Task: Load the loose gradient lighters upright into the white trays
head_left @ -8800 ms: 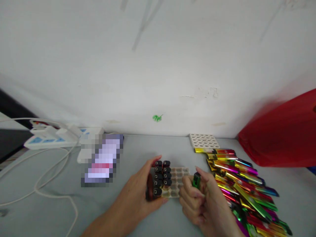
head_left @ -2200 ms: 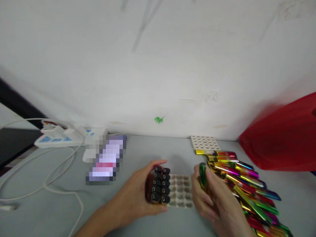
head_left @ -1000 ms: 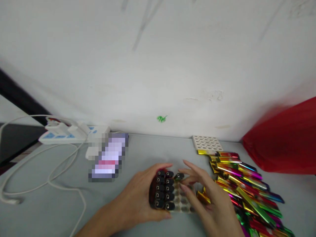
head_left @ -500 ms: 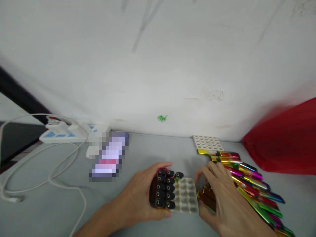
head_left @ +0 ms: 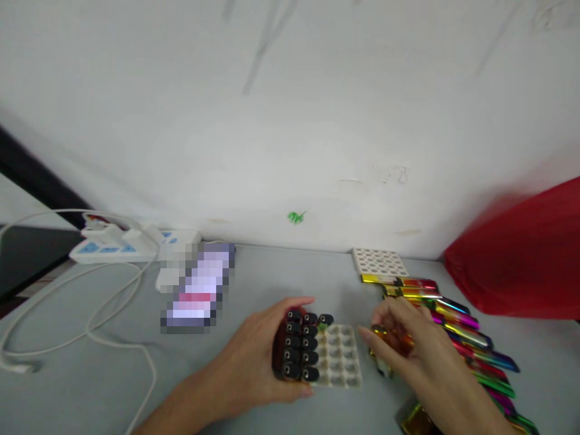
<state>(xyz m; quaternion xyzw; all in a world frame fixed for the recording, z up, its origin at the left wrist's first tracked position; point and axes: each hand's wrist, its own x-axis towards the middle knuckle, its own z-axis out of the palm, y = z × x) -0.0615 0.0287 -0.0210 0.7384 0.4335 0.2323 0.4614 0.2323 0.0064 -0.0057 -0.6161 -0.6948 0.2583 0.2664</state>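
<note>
My left hand (head_left: pixel 249 353) is wrapped around the left side of a pale tray (head_left: pixel 347 356) with rows of square cells. Two columns of lighters (head_left: pixel 292 342) stand upright in it, black ends up, and one more stands at the top of a third column. The other cells show their bottoms. To the right of the tray, my right hand (head_left: pixel 417 350) has its thumb and fingers closed around shiny gold-orange lighters (head_left: pixel 396 340), partly blurred and covered by the fingers. Below that hand lies another gold piece (head_left: pixel 417 420) on the table.
A fan of metallic coloured lighters (head_left: pixel 480 350) lies on the right. Behind them are a white perforated tray (head_left: pixel 379 262) and a red bag-like thing (head_left: pixel 521 260). On the left are a phone (head_left: pixel 202 284), a power strip (head_left: pixel 109 244) and a loose white cable (head_left: pixel 93 323).
My right hand has shifted slightly right, away from the tray's edge, and its grip on the gold lighters has turned. A gold piece now shows below it. My left hand stays on the tray.
</note>
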